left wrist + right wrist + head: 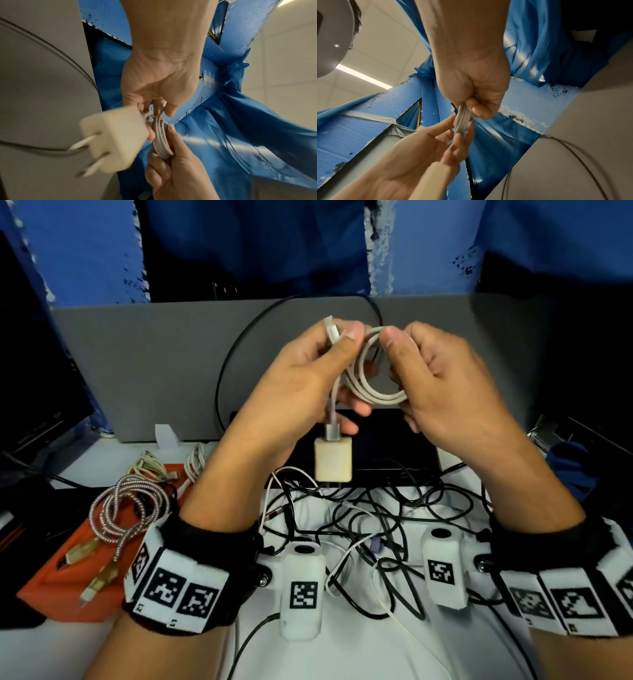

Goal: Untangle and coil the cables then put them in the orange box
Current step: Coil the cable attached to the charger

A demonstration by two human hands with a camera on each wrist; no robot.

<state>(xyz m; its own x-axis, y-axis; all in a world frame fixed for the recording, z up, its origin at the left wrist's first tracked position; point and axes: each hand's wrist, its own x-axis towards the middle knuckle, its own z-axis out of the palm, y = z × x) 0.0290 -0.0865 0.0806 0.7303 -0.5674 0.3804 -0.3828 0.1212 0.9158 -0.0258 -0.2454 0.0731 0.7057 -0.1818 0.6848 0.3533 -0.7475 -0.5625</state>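
I hold a white cable wound into a small coil (376,399) up in front of me, above the table. My left hand (342,347) pinches its connector end (331,332) under the thumb. Gripping the loops from the right is my right hand (404,361). A cream charger block (333,460) hangs from the cable below my left hand, prongs down. The left wrist view shows the block (113,140) blurred beside the coil (161,142). In the right wrist view my fingers close round the coil (461,120). The orange box (44,587) sits at the left.
A silver braided cable (126,508) and other pale cables lie coiled in and at the back of the orange box. A tangle of black and white cables (376,525) covers the white table below my hands. A grey panel (154,364) with a black cable looped over it stands behind.
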